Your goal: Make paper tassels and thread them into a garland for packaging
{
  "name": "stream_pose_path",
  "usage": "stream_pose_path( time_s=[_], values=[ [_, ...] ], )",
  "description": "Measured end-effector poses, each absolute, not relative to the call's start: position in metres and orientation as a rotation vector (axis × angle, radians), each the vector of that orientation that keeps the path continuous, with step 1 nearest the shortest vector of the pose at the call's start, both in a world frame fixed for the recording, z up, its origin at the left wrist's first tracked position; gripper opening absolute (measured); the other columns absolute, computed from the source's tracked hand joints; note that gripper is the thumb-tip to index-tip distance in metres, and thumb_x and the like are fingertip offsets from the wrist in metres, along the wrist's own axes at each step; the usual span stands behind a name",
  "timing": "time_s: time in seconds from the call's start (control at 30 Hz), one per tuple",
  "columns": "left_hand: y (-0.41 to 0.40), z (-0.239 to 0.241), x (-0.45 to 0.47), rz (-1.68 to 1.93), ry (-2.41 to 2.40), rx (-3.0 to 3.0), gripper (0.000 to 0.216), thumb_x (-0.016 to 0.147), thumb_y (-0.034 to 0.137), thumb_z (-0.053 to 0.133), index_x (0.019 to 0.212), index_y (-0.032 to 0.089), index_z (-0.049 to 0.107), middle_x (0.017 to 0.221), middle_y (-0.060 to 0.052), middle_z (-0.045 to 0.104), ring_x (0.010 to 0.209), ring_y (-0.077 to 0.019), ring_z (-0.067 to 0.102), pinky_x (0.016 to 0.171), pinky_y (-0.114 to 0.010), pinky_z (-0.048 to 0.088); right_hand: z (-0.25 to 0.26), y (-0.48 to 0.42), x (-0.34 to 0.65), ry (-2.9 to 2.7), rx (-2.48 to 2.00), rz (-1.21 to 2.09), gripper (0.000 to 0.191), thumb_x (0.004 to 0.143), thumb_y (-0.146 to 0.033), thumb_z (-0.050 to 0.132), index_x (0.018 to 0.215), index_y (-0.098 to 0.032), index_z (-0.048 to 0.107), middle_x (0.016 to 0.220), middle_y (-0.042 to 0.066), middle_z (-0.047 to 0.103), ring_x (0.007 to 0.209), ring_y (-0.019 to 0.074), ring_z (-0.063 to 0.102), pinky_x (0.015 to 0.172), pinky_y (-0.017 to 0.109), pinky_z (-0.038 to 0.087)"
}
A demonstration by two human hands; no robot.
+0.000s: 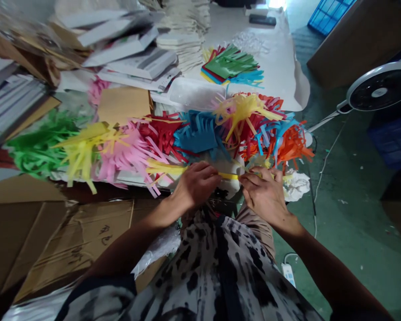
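Note:
My left hand (196, 183) and my right hand (263, 191) meet at the table's near edge, both pinched on a thin yellow paper strip (227, 175) stretched between them. The strip runs left into a yellow fringed piece (163, 169). Just behind the hands lies a heap of fringed paper pieces: blue (196, 133), red (160, 131), pink (127, 154), yellow (82, 149), green (36, 147) and orange (292, 145). A yellow fringed piece (242, 109) sits on top of the heap.
A stack of cut coloured sheets (232, 64) lies farther back on the white table cover (284, 76). Booklets and paper stacks (137, 53) fill the back left. Flattened cardboard (53, 240) lies at lower left. A fan (379, 91) stands on the green floor at right.

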State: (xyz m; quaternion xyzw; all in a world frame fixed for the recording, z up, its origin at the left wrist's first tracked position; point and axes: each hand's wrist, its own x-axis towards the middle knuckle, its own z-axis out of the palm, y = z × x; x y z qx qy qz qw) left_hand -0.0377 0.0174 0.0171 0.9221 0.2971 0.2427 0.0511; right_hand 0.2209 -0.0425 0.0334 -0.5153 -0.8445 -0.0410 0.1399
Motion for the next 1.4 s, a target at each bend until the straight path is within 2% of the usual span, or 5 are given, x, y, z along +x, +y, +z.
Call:
stream_pose_path(
  time_s=[0.17,0.4,0.97,1.2,1.4],
  values=[
    [0.034,-0.001,-0.017,0.565,0.909,2.806,0.013,0.103,0.017,0.061,0.097,0.017,0.073,0.094,-0.007,0.073,0.09,-0.0211,0.065,0.079,-0.034,0.054,0.034,-0.036,0.217,-2.413,-1.492,-0.05,0.018,0.103,-0.02,0.057,0.113,-0.024,0.072,0.109,0.005,0.079,0.115,0.0301,0.061,0.099,0.051,0.031],
    [0.035,-0.006,-0.021,0.546,0.975,2.781,0.017,0.106,0.019,0.056,0.098,0.017,0.07,0.094,-0.007,0.071,0.09,-0.0223,0.063,0.082,-0.036,0.05,0.024,-0.017,0.199,-2.411,-1.5,0.095,0.017,0.105,-0.018,0.058,0.1,-0.022,0.074,0.095,0.006,0.075,0.105,0.0269,0.059,0.095,0.046,0.031],
    [0.045,0.012,-0.038,0.399,1.346,2.846,0.027,0.104,0.033,0.062,0.084,0.017,0.069,0.083,-0.008,0.068,0.087,-0.0269,0.06,0.077,-0.042,0.037,0.036,-0.003,0.192,-2.382,-1.792,0.143,0.021,0.104,-0.027,0.055,0.094,-0.019,0.072,0.097,0.01,0.073,0.099,0.0296,0.056,0.082,0.042,0.026],
    [0.049,0.007,-0.048,0.53,0.704,2.978,0.025,0.106,0.023,0.058,0.127,0.026,0.071,0.11,-0.006,0.076,0.098,-0.0226,0.063,0.08,-0.038,0.043,0.028,-0.005,0.197,-2.306,-1.771,0.109,0.01,0.098,-0.019,0.059,0.095,-0.021,0.069,0.093,0.007,0.075,0.099,0.0289,0.059,0.081,0.042,0.027],
    [0.028,0.013,-0.053,0.525,0.793,2.905,0.027,0.104,0.014,0.057,0.126,0.02,0.071,0.113,-0.009,0.075,0.101,-0.0228,0.063,0.079,-0.036,0.047,0.026,-0.021,0.211,-2.296,-1.6,-0.113,0.013,0.1,-0.018,0.06,0.106,-0.021,0.072,0.108,0.008,0.077,0.11,0.0302,0.06,0.092,0.046,0.029]
  ],
)
